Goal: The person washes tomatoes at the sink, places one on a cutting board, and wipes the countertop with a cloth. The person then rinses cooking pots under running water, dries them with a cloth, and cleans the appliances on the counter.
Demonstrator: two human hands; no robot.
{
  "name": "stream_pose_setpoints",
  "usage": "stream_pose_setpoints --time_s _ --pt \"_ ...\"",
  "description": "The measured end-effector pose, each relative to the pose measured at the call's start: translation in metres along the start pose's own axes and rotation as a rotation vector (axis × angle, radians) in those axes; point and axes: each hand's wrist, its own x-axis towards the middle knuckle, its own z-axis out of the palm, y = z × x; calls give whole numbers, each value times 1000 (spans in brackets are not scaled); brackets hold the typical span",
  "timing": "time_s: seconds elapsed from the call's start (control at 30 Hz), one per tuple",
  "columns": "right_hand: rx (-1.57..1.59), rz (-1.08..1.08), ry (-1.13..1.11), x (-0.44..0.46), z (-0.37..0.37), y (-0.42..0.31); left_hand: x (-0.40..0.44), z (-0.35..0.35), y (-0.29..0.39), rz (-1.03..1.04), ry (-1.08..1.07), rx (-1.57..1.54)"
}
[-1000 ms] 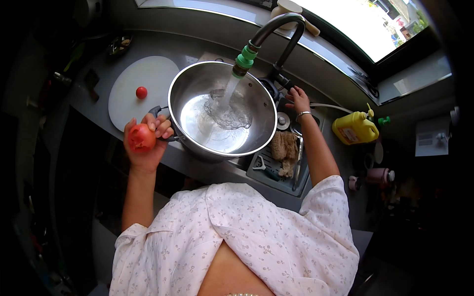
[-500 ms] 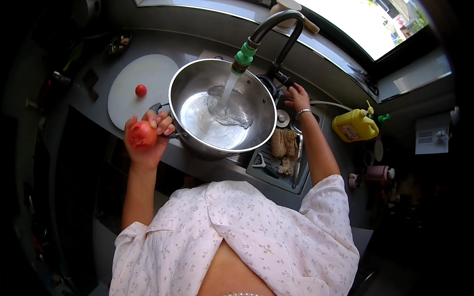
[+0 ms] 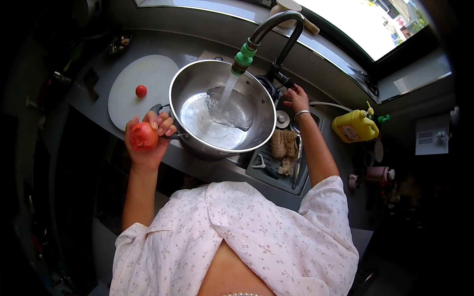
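Note:
My left hand (image 3: pixel 150 135) is closed around a red tomato (image 3: pixel 143 136) with a torn or cut patch on its skin. Its curled fingers lie over the side handle (image 3: pixel 159 108) of a large steel pot (image 3: pixel 197 129); whether they also grip that handle I cannot tell. Water runs from the black tap (image 3: pixel 279 18) through a green nozzle (image 3: pixel 244 55) into the pot, where a shallow layer covers the bottom. At the tap's lever (image 3: pixel 284 79), my right hand (image 3: pixel 298 99) has its fingers apart, with fingertips at the lever's end.
On the left, a round white cutting board (image 3: pixel 123 81) carries a small red tomato (image 3: pixel 141 91). Right of the pot, a grey drain tray (image 3: pixel 276 180) holds a brown scrubbing cloth (image 3: pixel 284 145). A yellow jug (image 3: pixel 354 126) stands farther right, below the window (image 3: pixel 365 24).
Water still pours into the pot. Both hands keep nearly the same places, with only a tiny shift of the pot and left hand in view.

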Motion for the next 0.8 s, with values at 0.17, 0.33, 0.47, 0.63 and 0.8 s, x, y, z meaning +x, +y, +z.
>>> stream_pose_setpoints --time_s 0.17,0.33,0.47,0.63,0.8 --pt "32 -21 31 2 2 9 1 2 -1 -3 -5 2" --pt "82 -39 78 -7 15 4 1 2 -1 -2 -2 2" --pt "168 -29 113 -13 30 -3 0 2 -2 -1 -8 -2" --pt "107 -78 -77 -5 39 -7 2 3 -2 -7 -2 4" --pt "-98 -176 -71 -4 31 3 0 4 -4 4 -13 13"
